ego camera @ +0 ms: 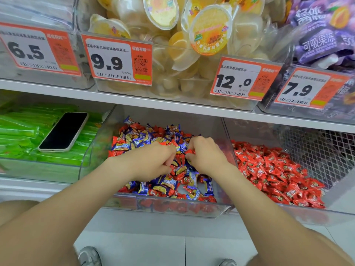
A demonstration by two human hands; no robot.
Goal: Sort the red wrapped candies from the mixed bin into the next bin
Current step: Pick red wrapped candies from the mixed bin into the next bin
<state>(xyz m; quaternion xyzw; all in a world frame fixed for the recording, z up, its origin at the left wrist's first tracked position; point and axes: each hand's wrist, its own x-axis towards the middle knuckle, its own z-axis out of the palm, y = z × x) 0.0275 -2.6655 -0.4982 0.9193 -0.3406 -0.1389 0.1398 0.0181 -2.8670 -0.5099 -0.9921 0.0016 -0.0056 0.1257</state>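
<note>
Right hand point(207, 156) pinches a red candy point(190, 151) mid-pile in the mixed bin point(169, 209). Left hand point(153, 161) is curled into the heap, can't tell if it's got one. Wrappers look glossy and crinkly, pillow-shaped (slippery stuff), so one could pop loose, or a blue candy point(209, 187) could tag along to the red bin point(299, 215) at 3 o'clock.

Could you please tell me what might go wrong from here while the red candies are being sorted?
1. The right hand pinches a red candy at its fingertips only; it could drop back into the mixed bin before reaching the next bin.
2. The left hand digs among blue candies, so one might come along.
3. The phone lies tilted on the green packets and might slide.
</note>
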